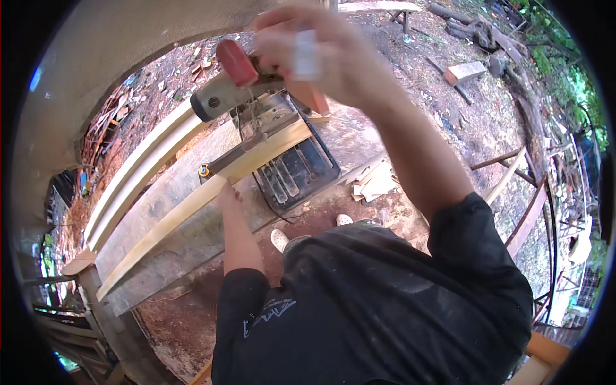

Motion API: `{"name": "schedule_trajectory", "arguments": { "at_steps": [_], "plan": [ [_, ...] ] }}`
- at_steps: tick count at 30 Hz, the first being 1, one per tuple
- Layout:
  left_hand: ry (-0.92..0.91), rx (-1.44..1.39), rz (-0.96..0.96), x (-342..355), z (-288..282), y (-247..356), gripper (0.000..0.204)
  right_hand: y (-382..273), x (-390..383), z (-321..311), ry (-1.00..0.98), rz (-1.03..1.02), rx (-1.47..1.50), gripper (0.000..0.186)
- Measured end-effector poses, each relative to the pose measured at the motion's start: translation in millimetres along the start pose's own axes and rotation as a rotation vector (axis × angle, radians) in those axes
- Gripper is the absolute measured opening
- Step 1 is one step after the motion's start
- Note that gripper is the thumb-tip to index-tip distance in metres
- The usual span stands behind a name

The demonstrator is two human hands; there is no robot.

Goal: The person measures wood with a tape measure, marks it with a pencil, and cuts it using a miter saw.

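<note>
Board, long, pale, dusty metal saw

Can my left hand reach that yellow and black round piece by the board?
Probably yes: your left hand is close to the round piece, but the board lies between, so likely over its edge.
</note>
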State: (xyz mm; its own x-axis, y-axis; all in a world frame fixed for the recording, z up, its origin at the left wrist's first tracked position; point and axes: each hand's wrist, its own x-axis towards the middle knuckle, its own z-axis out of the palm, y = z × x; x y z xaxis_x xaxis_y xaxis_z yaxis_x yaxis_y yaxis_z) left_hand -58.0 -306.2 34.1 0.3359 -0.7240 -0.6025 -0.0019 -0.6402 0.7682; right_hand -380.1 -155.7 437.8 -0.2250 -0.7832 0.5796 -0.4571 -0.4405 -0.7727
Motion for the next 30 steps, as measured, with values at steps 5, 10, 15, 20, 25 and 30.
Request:
{"name": "schedule_trajectory", "arguments": {
  "at_steps": [5, 10, 15, 20, 25, 30],
  "plan": [
    [-0.223, -0.339, -0.066, 0, 7, -18, 0.025, 55, -68, -124, 0.82, 0.132, 0.349, 0.028],
    [-0.193, -0.327, -0.066, 10, -15, -31, 0.019, 282, -177, -146, 0.913, 1.011, 0.617, 0.027],
    [-0.242, -0.333, -0.012, -37, -50, -71, 0.014, 340, -206, -67, 0.353, 1.312, 0.537, 0.051],
    [-0.332, -0.301, -0.125, -75, -110, -103, 0.018, 377, -153, -7, 0.11, 1.437, 0.436, 0.066],
    [-0.134, -0.165, -0.25, -122, -132, -125, 0.032, 404, -130, 29, 0.116, 1.499, 0.358, 0.059],
    [-0.056, -0.018, -0.359, -130, -170, -149, 0.041, 430, -144, 42, 0.428, 1.4, 0.476, 0.028]
  ]
}}
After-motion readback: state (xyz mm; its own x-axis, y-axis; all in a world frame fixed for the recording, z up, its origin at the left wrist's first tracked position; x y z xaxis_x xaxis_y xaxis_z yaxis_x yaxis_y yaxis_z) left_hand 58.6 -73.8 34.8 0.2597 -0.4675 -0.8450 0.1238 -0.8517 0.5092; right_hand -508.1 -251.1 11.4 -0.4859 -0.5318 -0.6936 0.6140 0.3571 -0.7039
